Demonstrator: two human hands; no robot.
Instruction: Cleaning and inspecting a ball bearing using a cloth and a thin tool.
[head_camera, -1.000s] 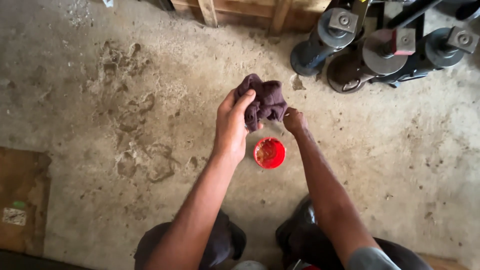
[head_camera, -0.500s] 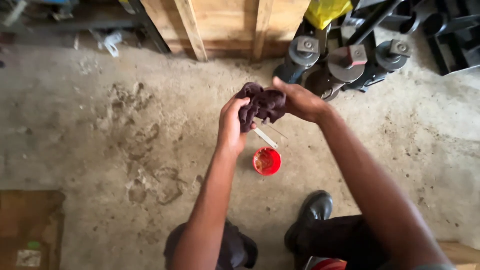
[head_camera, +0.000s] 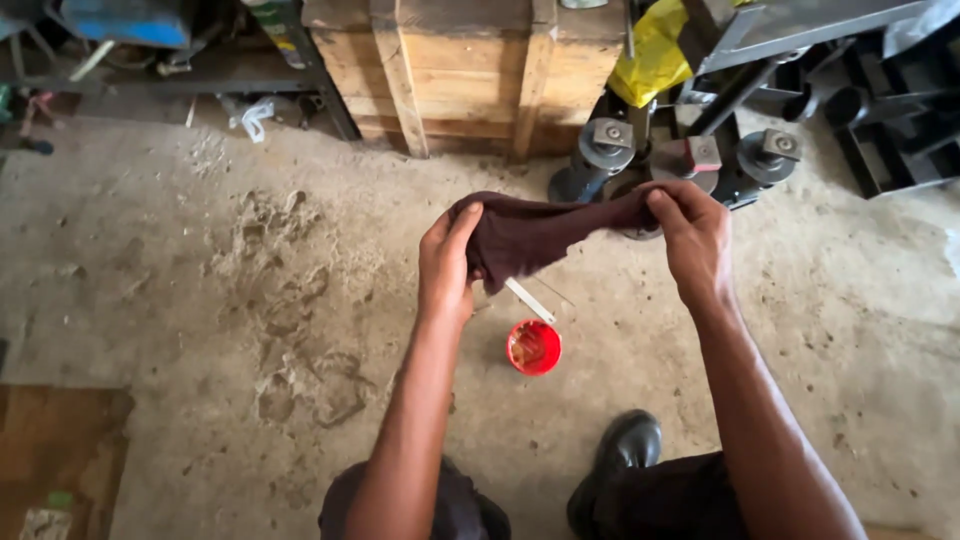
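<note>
A dark maroon cloth (head_camera: 535, 235) is stretched out between both my hands above the concrete floor. My left hand (head_camera: 447, 262) grips its left end and my right hand (head_camera: 693, 235) pinches its right end. Below the cloth a small round red container (head_camera: 533, 347) sits on the floor. A thin pale strip (head_camera: 530, 301) lies just above the container, partly hidden by the cloth.
A wooden crate (head_camera: 455, 70) stands at the back. Dark metal machine parts (head_camera: 690, 150) and a yellow bag (head_camera: 655, 55) are at the back right. My black shoe (head_camera: 620, 455) rests near the red container. A brown board (head_camera: 55, 460) lies at the lower left.
The cloth was bunched up in both hands; now it is pulled out wide, with my right hand moved off to the right. The view has tilted up toward the crate.
</note>
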